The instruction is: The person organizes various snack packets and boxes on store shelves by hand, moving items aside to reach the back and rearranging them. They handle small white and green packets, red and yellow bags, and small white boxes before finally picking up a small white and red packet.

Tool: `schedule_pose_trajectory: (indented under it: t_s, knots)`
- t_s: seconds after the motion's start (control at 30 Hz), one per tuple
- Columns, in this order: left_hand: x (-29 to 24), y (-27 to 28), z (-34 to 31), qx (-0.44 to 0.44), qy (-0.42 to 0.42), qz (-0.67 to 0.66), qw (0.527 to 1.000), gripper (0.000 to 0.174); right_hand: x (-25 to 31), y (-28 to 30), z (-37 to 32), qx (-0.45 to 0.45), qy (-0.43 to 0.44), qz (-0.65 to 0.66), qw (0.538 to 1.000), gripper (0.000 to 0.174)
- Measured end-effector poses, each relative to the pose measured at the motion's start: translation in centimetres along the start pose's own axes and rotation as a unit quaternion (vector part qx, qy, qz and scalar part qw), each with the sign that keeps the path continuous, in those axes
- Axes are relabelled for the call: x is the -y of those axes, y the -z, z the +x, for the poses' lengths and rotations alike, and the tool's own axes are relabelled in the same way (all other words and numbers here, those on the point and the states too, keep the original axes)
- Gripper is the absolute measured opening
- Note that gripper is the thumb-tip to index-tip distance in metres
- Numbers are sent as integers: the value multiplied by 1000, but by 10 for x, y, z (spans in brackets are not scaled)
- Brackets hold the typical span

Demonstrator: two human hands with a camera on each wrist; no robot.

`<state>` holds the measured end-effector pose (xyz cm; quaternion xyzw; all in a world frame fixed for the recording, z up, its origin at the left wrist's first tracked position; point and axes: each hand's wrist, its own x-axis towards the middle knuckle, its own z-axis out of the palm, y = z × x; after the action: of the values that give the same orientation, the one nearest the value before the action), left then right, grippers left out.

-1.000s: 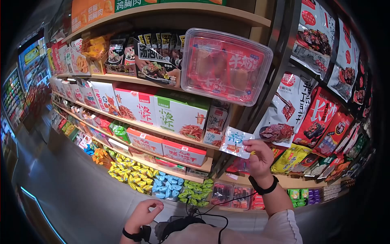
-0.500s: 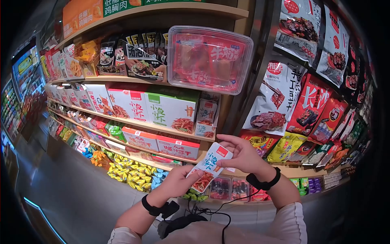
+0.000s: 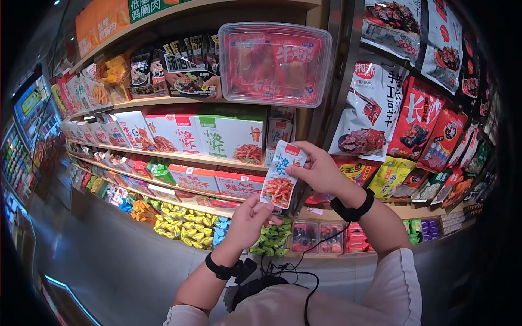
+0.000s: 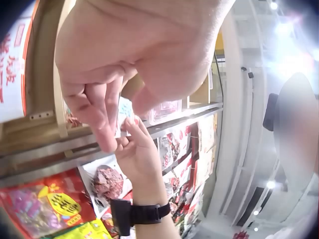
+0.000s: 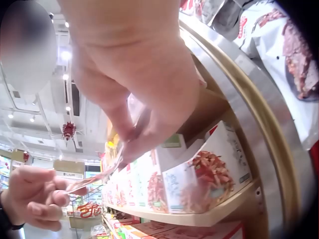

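A small white snack packet, with a red label, blue characters and a picture of reddish food, is held upright in front of the shelves. My right hand pinches its right side between thumb and fingers. Below it, my left hand has its fingertips right at the packet's lower edge, with loosely bent fingers. In the left wrist view the left hand hides most of the packet. From the right wrist view the packet appears edge-on between both hands.
A lidded clear plastic box of red packets sticks out from an upper shelf. Below stand a green-and-white carton and red cartons. Large snack bags hang at right. Yellow-wrapped snacks lie low; a black cable hangs before my body.
My right hand brought the packet from the shelf side to the middle, where the left hand took its lower end. Since then the packet has risen slightly and the left hand's grasp has loosened.
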<state>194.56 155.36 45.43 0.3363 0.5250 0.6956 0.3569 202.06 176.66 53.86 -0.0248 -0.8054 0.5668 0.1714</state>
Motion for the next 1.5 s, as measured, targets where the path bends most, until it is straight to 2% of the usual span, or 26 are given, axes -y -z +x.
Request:
schedule_pose_trajectory:
  t_s: [0.1,0.17,0.23,0.3,0.33,0.4,0.43,0.5,0.53,0.6,0.63,0.67,0.8,0.87,0.9,0.97,1.1,1.13,1.2,1.3,1.33,1.37,1.43,1.5]
  knots:
    - [23,12,-29,7,-63,64,996,33,-2,20,18,-95,18,35,995,41]
    - [45,39,-54,80,49,146,985,33,-13,30,31,-115,45,-2,992,41]
    - [31,40,-85,124,138,330,926,41,-16,34,41,-105,20,-102,989,42]
    - [31,45,-109,189,189,376,887,49,-21,35,54,-133,33,-76,988,43]
    - [36,49,-120,189,189,376,887,49,-22,38,61,-159,49,-103,981,45]
    - [48,55,-142,144,212,320,912,53,-18,41,71,-185,67,-169,966,48]
    - [54,59,-153,142,214,318,913,53,-15,40,74,-183,66,-169,966,48]
    - [64,69,-172,55,226,384,894,55,-5,38,78,-210,97,-279,932,43]
    - [65,73,-183,54,227,385,893,55,-1,42,82,-181,122,-280,935,37]
    - [64,78,-200,-22,254,368,894,67,-7,45,92,-170,132,-300,929,37]
    - [63,78,-205,-21,257,368,893,67,-11,45,94,-158,139,-321,924,37]
    - [62,78,-212,-40,268,355,895,67,-14,45,95,-161,195,-330,910,39]
    - [69,80,-224,-58,277,369,885,66,-15,42,102,-152,231,-302,912,40]
    - [70,78,-227,-64,278,362,888,66,-17,43,101,-127,165,-421,883,38]
    - [70,75,-228,-68,279,353,891,67,-14,41,100,-127,166,-419,884,38]
    - [68,72,-230,-67,283,345,892,67,-9,35,97,-92,99,-468,873,39]
    - [71,69,-227,-68,280,342,894,68,-20,33,107,-65,70,-428,899,36]
    - [71,69,-228,-68,280,345,893,68,-23,32,107,-72,110,-493,860,34]
    - [72,69,-227,-74,249,353,899,52,-31,30,110,-111,200,-579,783,23]
    - [75,72,-230,-74,244,359,898,52,-38,27,120,-158,177,-555,797,20]
    - [77,74,-230,-78,235,362,899,52,-35,28,116,-173,216,-569,774,15]
    - [81,75,-232,-80,222,363,901,51,-40,29,119,-187,220,-559,777,26]
    - [86,74,-233,-91,209,360,905,51,-47,27,121,-226,266,-395,850,42]
    - [88,75,-231,-87,223,339,910,50,-81,37,140,-206,242,-427,847,48]
